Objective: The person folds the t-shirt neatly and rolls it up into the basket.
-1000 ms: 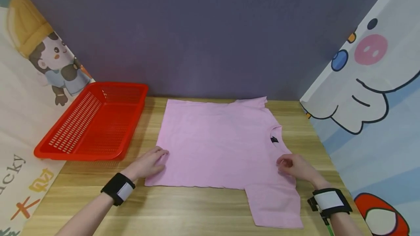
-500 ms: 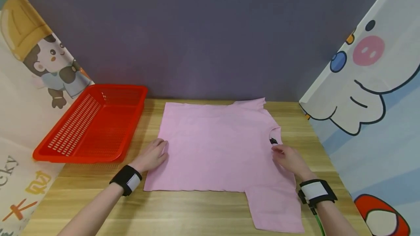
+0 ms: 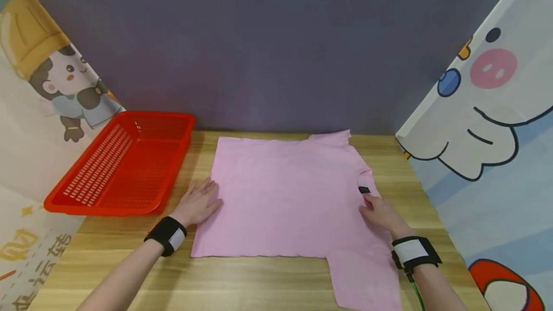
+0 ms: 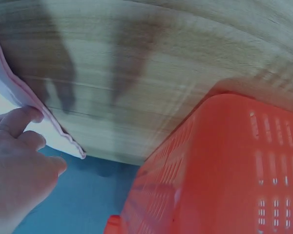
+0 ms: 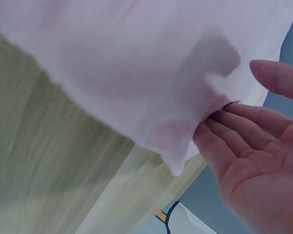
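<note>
A pink T-shirt [image 3: 285, 196] lies spread flat and sideways, its hem to the left and its neckline to the right. A small black label [image 3: 364, 189] shows inside the collar. My left hand [image 3: 198, 203] rests on the hem edge with its fingers spread; in the left wrist view a fingertip touches the hem [image 4: 36, 105]. At the neckline is my right hand [image 3: 382, 215]. In the right wrist view its fingers [image 5: 244, 129] reach straight to the collar, the tips partly hidden by cloth, and the thumb [image 5: 278, 75] stands apart from them.
A red plastic basket [image 3: 174, 176] with slotted walls stands left of the shirt, close to my left hand. The wooden table [image 3: 259, 284] meets a dark grey panel [image 3: 276, 52] at the back. Printed cartoon sheets flank both sides.
My right hand has moved up along the shoulder to the collar label, and its fingers have straightened. My left hand has slid a little up the hem and spread its fingers.
</note>
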Motion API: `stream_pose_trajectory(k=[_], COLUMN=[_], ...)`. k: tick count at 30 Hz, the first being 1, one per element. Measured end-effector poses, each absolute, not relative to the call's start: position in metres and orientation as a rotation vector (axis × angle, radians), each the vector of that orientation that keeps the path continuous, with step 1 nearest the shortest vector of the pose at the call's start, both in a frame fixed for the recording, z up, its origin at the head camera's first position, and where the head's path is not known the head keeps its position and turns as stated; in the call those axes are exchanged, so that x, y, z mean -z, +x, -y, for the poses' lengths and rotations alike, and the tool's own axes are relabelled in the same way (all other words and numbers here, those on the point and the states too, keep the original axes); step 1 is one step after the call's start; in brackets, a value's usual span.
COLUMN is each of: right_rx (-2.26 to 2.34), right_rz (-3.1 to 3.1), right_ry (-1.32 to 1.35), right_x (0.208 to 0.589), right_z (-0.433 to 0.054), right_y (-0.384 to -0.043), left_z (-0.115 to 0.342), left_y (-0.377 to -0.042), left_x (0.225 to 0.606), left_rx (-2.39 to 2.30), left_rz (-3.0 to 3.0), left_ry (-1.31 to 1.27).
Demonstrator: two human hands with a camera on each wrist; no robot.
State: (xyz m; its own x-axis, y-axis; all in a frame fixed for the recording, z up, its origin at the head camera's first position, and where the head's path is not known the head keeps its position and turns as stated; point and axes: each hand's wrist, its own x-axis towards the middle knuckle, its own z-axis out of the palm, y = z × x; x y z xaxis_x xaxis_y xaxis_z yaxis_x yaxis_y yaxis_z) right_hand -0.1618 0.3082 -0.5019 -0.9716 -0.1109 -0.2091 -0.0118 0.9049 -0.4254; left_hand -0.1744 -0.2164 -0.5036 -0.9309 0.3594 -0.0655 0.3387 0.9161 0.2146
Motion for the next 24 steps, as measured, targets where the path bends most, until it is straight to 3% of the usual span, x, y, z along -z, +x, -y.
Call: stream_pose_trajectory(k=[14, 24], right_rx=[0.635, 0.58], right_rz=[-2.804, -2.986], right_ry=[-0.103, -0.465], right_x=[0.499, 0.509], right_z=[-0.315, -0.33], right_y=[-0.149, -0.123], left_z=[0.214, 0.23], left_y=[-0.164, -0.144], left_x=[0.503, 0.513], left_rx=[-0.203, -0.289], left_rz=[-3.077, -3.058], left_ry=[0.637, 0.816])
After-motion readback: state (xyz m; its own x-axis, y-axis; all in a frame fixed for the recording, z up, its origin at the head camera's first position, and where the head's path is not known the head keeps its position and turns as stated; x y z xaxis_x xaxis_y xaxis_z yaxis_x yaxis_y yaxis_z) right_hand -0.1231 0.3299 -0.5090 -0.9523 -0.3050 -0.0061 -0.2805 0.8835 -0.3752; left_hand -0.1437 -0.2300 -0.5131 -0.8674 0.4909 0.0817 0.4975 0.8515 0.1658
